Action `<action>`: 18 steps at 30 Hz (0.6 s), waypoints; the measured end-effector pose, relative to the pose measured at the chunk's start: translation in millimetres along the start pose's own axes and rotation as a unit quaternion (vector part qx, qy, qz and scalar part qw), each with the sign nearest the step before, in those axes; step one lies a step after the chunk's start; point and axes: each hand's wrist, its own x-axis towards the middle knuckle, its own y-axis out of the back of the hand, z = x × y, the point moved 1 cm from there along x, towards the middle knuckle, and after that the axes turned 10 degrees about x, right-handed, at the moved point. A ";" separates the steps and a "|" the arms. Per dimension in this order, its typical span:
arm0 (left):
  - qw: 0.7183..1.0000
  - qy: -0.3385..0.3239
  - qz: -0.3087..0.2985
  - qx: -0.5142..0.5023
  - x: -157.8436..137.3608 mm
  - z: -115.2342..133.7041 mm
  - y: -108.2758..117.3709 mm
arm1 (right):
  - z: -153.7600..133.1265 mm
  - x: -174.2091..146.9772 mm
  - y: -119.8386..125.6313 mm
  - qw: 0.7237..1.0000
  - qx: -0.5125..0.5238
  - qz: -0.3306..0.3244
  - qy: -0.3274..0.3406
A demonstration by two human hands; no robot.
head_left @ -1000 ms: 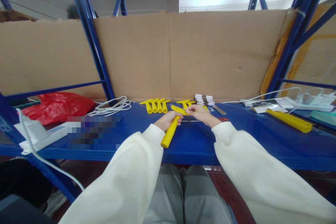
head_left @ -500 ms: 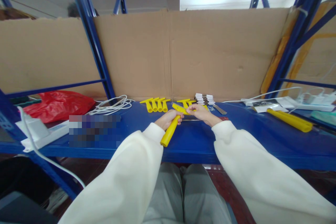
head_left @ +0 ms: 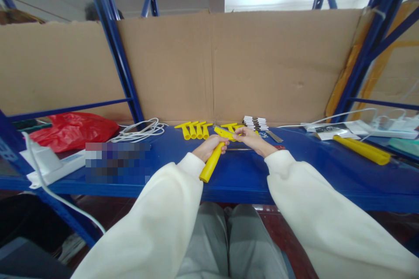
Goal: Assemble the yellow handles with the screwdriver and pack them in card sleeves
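My left hand (head_left: 211, 147) is wrapped round the tube-shaped grip of a yellow T-shaped scraper handle (head_left: 211, 165), its open end toward me. The handle's flat crosshead points away and to the right. At that crosshead, my right hand (head_left: 248, 137) is closed in a pinch on a thin grey strip (head_left: 230, 130) that lies along the yellow head. Its exact shape is too small to tell. Several more yellow T-shaped handles (head_left: 196, 130) lie in a row behind my left hand, and others (head_left: 231, 126) are partly hidden behind my hands.
White-and-black stacked pieces (head_left: 254, 122) and a flat metal strip (head_left: 274, 136) lie beyond my right hand. A long yellow tube (head_left: 362, 150) rests at the right. Coiled white cable (head_left: 144, 130), a red bag (head_left: 81, 130) and a power strip (head_left: 62, 170) occupy the left. Cardboard (head_left: 262, 65) closes the back.
A thin grey strip now shows at the crosshead by my right fingers, and the crosshead has turned slightly. My left hand keeps its hold on the handle.
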 end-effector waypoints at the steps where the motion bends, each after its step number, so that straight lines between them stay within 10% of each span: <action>1: 1.000 -0.005 0.001 -0.001 0.3 -0.3 0.5 | 1.4 0.7 -0.2 1.000 0.003 0.001 -0.010; 13: 0.995 0.003 0.099 -0.005 16.2 -4.3 14.3 | -12.9 8.4 29.8 0.986 -0.089 0.098 0.100; 18: 0.989 -0.004 0.140 0.053 22.2 -8.9 22.2 | -24.0 -3.9 75.3 0.993 -0.112 0.025 0.001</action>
